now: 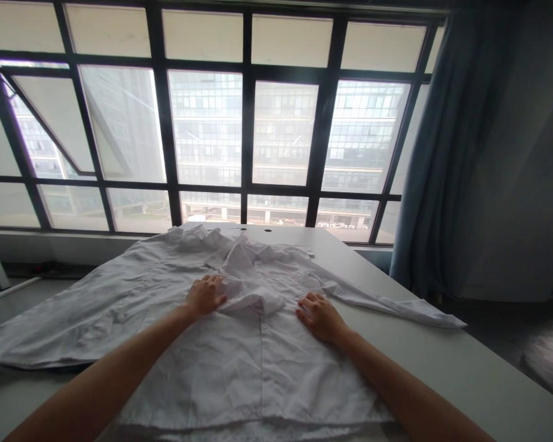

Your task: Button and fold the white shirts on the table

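1. Head view, only one there is: a white shirt [239,344] lies front-up across the white table [465,368], filling the lower middle of the frame, collar toward the window [249,123] up top.
2. Left hand [205,296], left of center, rests flat with fingers loosely spread, fingertips on the bunched-up fabric fold [253,298] at the chest.
3. Right hand [320,316], right of center, is palm down, fingers together-ish, pressing the shirt flat. Neither hand pinches anything.
4. My take: smoothing works best going outward from the button line, both palms flat, so that lump doesn't just shift around.
5. One sleeve [396,307] trails to mid right, the other spreads to the lower left. A curtain [442,153] hangs at upper right.
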`<state>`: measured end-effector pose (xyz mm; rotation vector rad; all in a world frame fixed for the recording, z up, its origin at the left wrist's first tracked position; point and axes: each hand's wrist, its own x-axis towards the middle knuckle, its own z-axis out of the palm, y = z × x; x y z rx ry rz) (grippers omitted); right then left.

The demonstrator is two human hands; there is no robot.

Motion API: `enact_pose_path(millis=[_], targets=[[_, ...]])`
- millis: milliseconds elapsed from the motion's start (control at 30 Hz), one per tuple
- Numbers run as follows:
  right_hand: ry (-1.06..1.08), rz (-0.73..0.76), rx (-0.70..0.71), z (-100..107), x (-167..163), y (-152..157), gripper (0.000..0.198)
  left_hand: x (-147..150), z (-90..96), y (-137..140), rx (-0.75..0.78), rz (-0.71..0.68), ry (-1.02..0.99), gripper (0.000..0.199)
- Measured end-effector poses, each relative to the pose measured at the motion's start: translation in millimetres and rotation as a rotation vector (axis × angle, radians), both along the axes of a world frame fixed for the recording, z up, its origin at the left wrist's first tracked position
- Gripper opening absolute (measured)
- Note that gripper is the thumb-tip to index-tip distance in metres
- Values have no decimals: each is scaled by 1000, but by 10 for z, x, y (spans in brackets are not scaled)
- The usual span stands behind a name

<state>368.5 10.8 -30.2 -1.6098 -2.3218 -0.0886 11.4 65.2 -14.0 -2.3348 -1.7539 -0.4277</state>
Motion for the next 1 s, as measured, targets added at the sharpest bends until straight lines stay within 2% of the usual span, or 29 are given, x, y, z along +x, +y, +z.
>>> enact_pose_path(millis=[133, 233, 300, 400, 500, 567, 667, 800, 900, 1000], targets=[[49, 24, 1, 107, -146, 75, 33, -98, -133, 115, -23, 12, -104, 50], [176, 107, 6, 228, -410, 232, 32, -167, -229, 174, 27, -49, -148, 45], [260, 152, -31, 278, -641, 384, 33, -205, -277, 195, 59, -78, -170, 54], [343, 137, -144, 262, -994, 640, 37, -246, -320, 189, 89, -92, -189, 63], [431, 94, -252, 190, -1248, 859, 43, -263, -329, 149, 98, -72, -221, 57], [480, 91, -280, 182, -1304, 949, 44, -268, -322, 123, 90, -43, -257, 54], [614, 124, -297, 301, -1151, 952, 36, -280, -313, 114, 56, 45, -323, 61], [964, 302, -366, 569, -571, 689, 20, -302, -316, 147, 47, 140, -407, 65], [931, 395, -649, 634, -95, 388, 16, -311, -316, 176, 46, 159, -423, 62], [855, 404, -908, 548, 240, 141, 19, -327, -308, 212, 36, 182, -399, 57]])
